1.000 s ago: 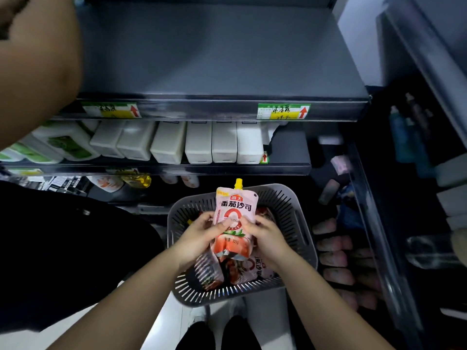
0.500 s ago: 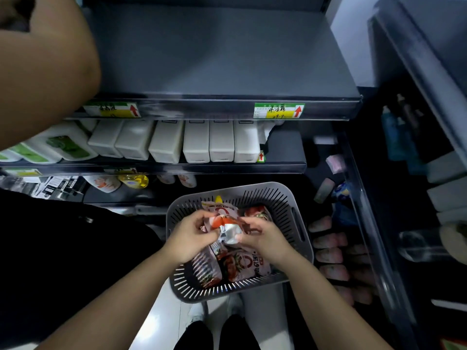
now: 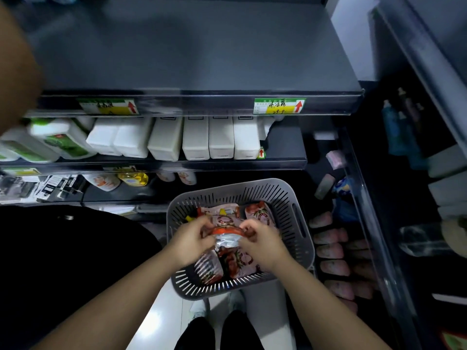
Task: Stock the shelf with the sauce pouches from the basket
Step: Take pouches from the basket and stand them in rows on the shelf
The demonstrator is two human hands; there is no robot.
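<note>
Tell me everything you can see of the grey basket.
The basket is grey, plastic by its look, and rectangular with rounded corners. Its walls are cut with upright slots, and a longer handle slot shows in the right wall. It sits open-topped below the shelves, in front of the person. Several pink and red sauce pouches lie in it. The left hand and right hand hold one pouch above it, without clearly touching its walls. What it rests on is hidden.

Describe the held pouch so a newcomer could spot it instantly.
Find the grey slotted basket, bottom centre. Above its middle, the left hand and right hand pinch one sauce pouch. Unlike the pouches beneath, it shows silver foil under an orange edge.
</note>
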